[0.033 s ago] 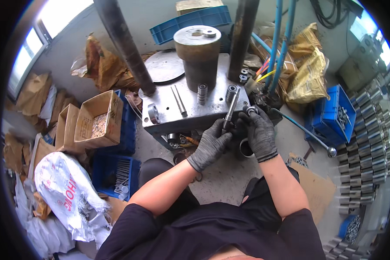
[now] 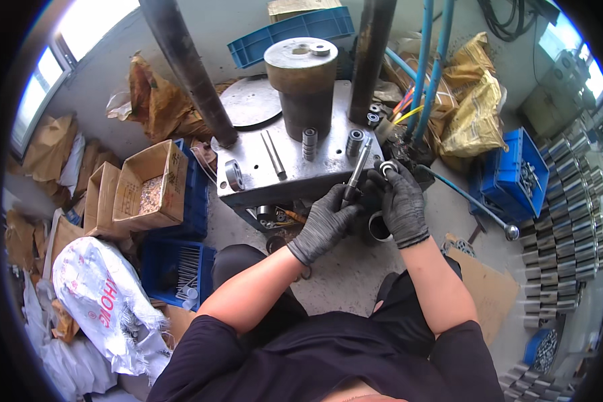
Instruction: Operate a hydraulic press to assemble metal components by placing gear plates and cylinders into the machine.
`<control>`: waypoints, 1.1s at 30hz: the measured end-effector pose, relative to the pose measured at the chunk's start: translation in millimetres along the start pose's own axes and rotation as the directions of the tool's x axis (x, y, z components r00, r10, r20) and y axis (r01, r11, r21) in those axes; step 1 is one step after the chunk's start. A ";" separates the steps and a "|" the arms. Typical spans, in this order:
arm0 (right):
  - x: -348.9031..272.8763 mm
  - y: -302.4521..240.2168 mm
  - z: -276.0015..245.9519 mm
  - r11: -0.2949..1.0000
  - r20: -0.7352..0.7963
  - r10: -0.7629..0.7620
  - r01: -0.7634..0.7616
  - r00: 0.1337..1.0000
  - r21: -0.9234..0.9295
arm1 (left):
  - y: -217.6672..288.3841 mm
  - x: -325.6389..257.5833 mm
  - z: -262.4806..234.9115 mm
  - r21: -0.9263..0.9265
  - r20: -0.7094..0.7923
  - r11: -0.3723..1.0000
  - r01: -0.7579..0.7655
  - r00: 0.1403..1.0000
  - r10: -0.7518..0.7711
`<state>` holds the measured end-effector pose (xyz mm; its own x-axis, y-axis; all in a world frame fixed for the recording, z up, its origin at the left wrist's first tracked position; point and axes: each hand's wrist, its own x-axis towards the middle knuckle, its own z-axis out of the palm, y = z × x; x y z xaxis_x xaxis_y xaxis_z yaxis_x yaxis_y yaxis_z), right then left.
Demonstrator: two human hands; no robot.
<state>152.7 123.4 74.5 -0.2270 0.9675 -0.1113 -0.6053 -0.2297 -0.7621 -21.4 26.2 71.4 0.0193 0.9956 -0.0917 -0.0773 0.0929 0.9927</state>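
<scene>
My gloved left hand (image 2: 323,224) is closed round the dark lower end of a slim metal shaft (image 2: 359,165), which points up and slightly right. Beside it, my gloved right hand (image 2: 403,209) pinches a small ring-shaped bearing (image 2: 386,167) near the table's right front corner. Both hands are in front of the steel press table (image 2: 251,184). Standing on that table are a short stack of bearings (image 2: 309,145), another bearing stack (image 2: 356,142), a larger bearing ring (image 2: 234,175) and two thin rods (image 2: 273,154).
A thick steel cylinder (image 2: 301,90) rises mid-table between two dark columns (image 2: 195,80). Right of the table, a ball-ended lever (image 2: 511,232) juts out. Blue crates (image 2: 512,177) and cardboard boxes (image 2: 151,187) flank me. Stacked metal sleeves (image 2: 563,228) line the right side.
The view has shifted slightly, so the table and cylinder sit a little further left and higher. Both hands keep their holds.
</scene>
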 end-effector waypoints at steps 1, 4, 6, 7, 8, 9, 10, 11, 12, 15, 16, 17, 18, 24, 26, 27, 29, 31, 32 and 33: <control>0.1 -2.8 -1.5 1.000 -0.008 0.007 -0.007 1.000 0.000 | 2.7 -0.5 2.0 0.011 0.003 0.999 0.032 0.999 -0.032; 1.5 -6.9 -4.5 0.991 0.021 -0.118 0.119 0.993 -0.058 | 5.7 0.9 5.1 0.042 0.031 0.999 0.025 0.999 -0.026; 1.6 -10.0 -7.2 0.992 0.058 -0.124 0.125 0.991 -0.010 | 3.4 1.6 5.5 0.159 0.013 0.987 0.035 0.999 -0.037; 1.7 -12.2 -8.4 0.994 0.026 -0.063 0.060 0.998 0.091 | 1.8 2.7 5.3 0.158 0.016 0.987 0.028 0.999 -0.031; 0.4 -13.6 -9.3 0.994 0.030 -0.081 0.079 0.996 0.073 | 0.1 4.2 4.9 0.183 0.008 0.982 -0.047 0.999 0.047; -0.8 -14.7 -9.7 0.995 0.006 -0.072 0.071 0.997 0.067 | -2.0 4.7 5.0 0.211 -0.002 0.974 -0.088 0.996 0.091; -1.5 -16.5 -9.7 0.993 0.032 -0.111 0.109 0.993 0.046 | -4.2 3.5 4.7 0.187 -0.004 0.978 -0.094 0.995 0.096; -2.2 -18.2 -9.3 0.989 0.048 -0.146 0.145 0.988 0.027 | -6.2 4.4 5.2 0.185 0.004 0.978 -0.092 0.996 0.093; -2.7 -19.9 -8.7 0.988 0.037 -0.152 0.152 0.988 0.008 | -8.2 5.4 5.8 0.187 -0.008 0.976 -0.112 0.993 0.116; -4.4 -22.4 -5.3 0.990 -0.016 -0.137 0.137 0.990 0.022 | -12.5 6.4 7.1 0.187 -0.018 0.972 -0.143 0.989 0.149; -6.3 -21.7 -4.5 0.986 -0.019 -0.149 0.150 0.989 0.073 | -13.3 7.0 7.7 0.164 -0.028 0.975 -0.148 0.988 0.154; -8.3 -20.3 -3.7 0.986 -0.033 -0.150 0.152 0.988 0.067 | -13.7 7.8 8.4 0.145 -0.038 0.980 -0.135 0.989 0.142; -10.3 -18.0 -3.0 0.990 0.005 -0.104 0.103 0.995 0.099 | -13.7 8.4 8.8 0.141 -0.032 0.978 -0.152 0.987 0.158; -26.9 7.3 -5.2 0.958 0.102 0.287 -0.288 0.952 -0.011 | -12.1 6.7 13.3 -0.001 -0.039 0.989 -0.149 0.988 0.149; -23.5 4.0 -12.6 0.954 0.106 0.289 -0.278 0.951 -0.109 | -12.9 6.4 13.0 0.156 -0.017 0.956 -0.250 0.967 0.255; -19.8 -1.3 -18.1 0.931 0.056 0.307 -0.288 0.950 -0.225 | -13.6 7.9 12.6 0.159 -0.009 0.956 -0.248 0.968 0.252; -14.9 -13.0 -31.7 0.882 0.148 0.253 -0.165 0.956 -0.441 | -16.0 10.8 10.9 0.305 0.023 0.890 -0.339 0.937 0.349; -13.5 -30.2 -52.7 0.771 0.176 0.207 -0.049 0.962 -0.635 | -17.7 12.4 6.9 0.325 0.031 0.882 -0.341 0.936 0.350; -15.3 -41.7 -67.4 0.652 0.123 0.287 -0.100 0.950 -0.752 | -19.1 11.1 5.5 0.364 0.024 0.873 -0.325 0.940 0.340; -16.9 -55.7 -84.4 0.513 0.051 0.354 -0.148 0.934 -0.846 | -20.0 11.2 4.9 0.326 0.022 0.908 -0.264 0.962 0.272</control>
<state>254.6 128.8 65.0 -0.4656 0.8166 -0.3413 0.3685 -0.1718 -0.9136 -14.7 35.5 50.9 0.0195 0.9828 0.1835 0.2500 -0.1825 0.9509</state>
